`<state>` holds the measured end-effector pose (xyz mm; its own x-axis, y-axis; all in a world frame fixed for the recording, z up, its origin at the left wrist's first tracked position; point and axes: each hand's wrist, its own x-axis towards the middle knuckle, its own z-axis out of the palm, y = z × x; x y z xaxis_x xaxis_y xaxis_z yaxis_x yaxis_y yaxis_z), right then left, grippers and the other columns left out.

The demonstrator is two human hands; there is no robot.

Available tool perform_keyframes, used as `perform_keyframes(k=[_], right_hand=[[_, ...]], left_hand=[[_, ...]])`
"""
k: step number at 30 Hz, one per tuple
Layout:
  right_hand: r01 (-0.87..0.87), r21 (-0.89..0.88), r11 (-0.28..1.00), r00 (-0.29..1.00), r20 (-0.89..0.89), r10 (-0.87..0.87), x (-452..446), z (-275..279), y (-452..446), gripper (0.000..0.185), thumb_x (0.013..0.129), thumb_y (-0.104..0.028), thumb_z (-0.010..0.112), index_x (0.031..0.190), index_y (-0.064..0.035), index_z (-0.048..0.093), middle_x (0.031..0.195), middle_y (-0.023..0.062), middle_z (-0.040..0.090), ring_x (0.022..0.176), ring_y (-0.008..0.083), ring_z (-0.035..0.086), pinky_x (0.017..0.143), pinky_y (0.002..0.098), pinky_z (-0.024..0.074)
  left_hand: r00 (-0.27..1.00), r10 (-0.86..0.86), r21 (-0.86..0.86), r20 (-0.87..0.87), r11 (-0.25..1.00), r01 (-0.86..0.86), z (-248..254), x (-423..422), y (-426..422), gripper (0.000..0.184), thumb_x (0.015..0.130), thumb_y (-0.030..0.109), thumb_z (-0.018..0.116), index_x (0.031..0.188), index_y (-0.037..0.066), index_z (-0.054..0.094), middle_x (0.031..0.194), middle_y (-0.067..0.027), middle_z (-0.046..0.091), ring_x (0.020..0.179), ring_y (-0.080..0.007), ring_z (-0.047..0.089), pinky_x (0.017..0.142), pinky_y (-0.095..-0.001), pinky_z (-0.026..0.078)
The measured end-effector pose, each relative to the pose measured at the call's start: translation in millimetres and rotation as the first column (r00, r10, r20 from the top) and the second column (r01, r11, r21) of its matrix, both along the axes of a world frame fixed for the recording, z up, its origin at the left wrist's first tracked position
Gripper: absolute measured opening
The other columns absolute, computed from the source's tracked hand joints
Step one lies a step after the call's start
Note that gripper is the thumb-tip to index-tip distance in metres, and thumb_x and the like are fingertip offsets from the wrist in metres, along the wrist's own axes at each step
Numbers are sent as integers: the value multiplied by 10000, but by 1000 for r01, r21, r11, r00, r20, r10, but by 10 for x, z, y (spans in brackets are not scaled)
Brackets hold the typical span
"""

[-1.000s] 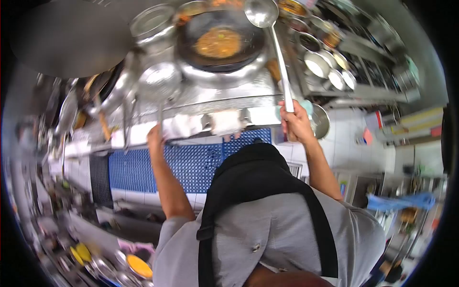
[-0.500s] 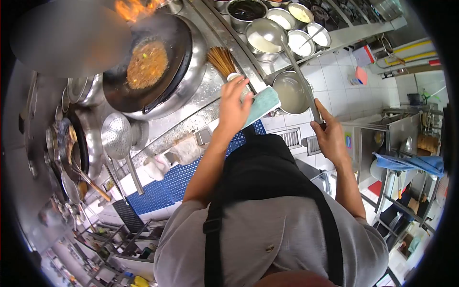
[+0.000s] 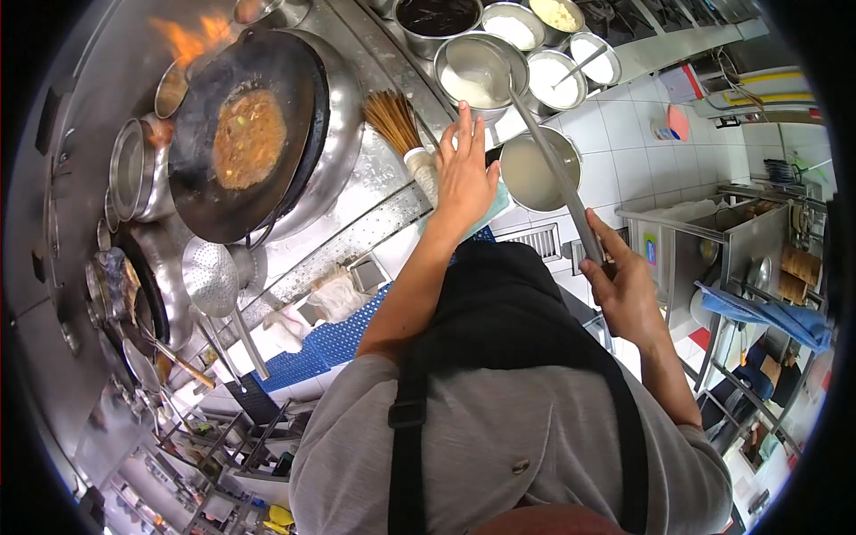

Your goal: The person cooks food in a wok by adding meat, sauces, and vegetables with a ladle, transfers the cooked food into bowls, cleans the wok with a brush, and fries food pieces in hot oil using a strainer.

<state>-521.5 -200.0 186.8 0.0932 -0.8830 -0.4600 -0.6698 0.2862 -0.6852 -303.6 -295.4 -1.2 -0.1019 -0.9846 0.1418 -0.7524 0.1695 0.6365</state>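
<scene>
My right hand (image 3: 627,290) is closed around the end of a long metal ladle (image 3: 555,171). The ladle's bowl end is at a steel container (image 3: 443,86) of whitish contents; whether it touches them I cannot tell. Its handle passes over a pot of cloudy liquid (image 3: 532,175). My left hand (image 3: 465,185) is open, fingers stretched out, beside a bamboo brush (image 3: 393,122) with a pale wrapped handle. Partly hidden under that hand lies a green cloth (image 3: 496,207). To the left, a black wok (image 3: 299,116) holds bubbling brown-orange sauce (image 3: 250,138).
Flames (image 3: 192,37) rise behind the wok. A perforated strainer (image 3: 210,278) lies in front of it. Containers of white powder (image 3: 513,31) and dark sauce (image 3: 435,16) stand at the back. A second wok (image 3: 156,276) sits at far left, and a metal rack (image 3: 758,241) is at right.
My left hand has moved forward and right, over the cloth, its fingers straighter. The ladle's bowl end has shifted within the container. The camera view has shifted slightly.
</scene>
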Motion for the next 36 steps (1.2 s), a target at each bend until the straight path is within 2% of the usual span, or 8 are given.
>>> perform_keyframes(k=[3,4,14,19,21,24,27,36], right_hand=[[22,90,996,999,23,-24,-87,153,-107,605,949,15,621,1523,-49,440,997,149,667,667,133,546,678,308,497],[10,88,996,1000,18,-12,-72,188,-124,611,955,20,611,1533,-56,429,948,85,622,647,93,508,624,282,469],[56,174,983,986,144,-82,-108,306,-273,570,971,-3,602,1516,-23,438,874,52,619,540,63,493,472,249,400],[86,282,955,938,301,-174,-223,403,-369,553,973,-46,616,1492,22,437,816,41,618,483,73,478,414,232,385],[109,319,941,892,387,-235,-222,413,-398,530,983,-56,600,1479,40,438,835,68,619,484,82,497,386,239,393],[213,436,875,714,541,-444,-166,463,-381,512,988,-82,589,1457,58,439,844,95,632,485,89,508,349,234,398],[241,402,884,664,595,-452,-93,492,-269,495,984,-78,580,1441,60,449,859,115,634,487,91,508,338,230,396],[300,226,927,712,593,-375,284,686,133,502,984,-116,590,1437,50,452,883,102,625,499,83,499,344,224,396]], left_hand=[[1000,-6,-11,19,1000,6,-21,5,9,672,859,148,736,1446,-61,485,1686,-191,128,1415,-410,335,1130,-519,339],[1000,-9,-18,25,1000,9,-24,8,20,651,859,151,736,1428,-66,508,1686,-192,124,1413,-404,340,1127,-515,342],[999,-5,-7,34,1000,6,-15,20,12,537,859,152,738,1331,-68,606,1690,-186,110,1390,-399,364,1113,-518,355],[1000,-13,-10,-6,1000,13,20,35,51,498,868,133,728,1321,-48,622,1683,-196,133,1386,-405,371,1104,-510,374],[995,-46,-63,-89,997,41,53,78,119,460,880,124,717,1303,-38,635,1660,-211,201,1372,-412,388,1105,-494,380],[977,-104,-97,-188,992,87,191,221,350,411,895,115,702,1276,-29,651,1610,-232,308,1351,-419,414,1112,-473,383],[957,-120,-85,-265,991,101,325,442,680,368,914,120,688,1252,-21,662,1526,-239,440,1323,-414,456,1115,-461,388],[948,113,41,-299,994,-106,259,1541,2038,330,929,135,679,1238,19,679,1401,-197,570,1274,-399,524,1094,-448,422]])
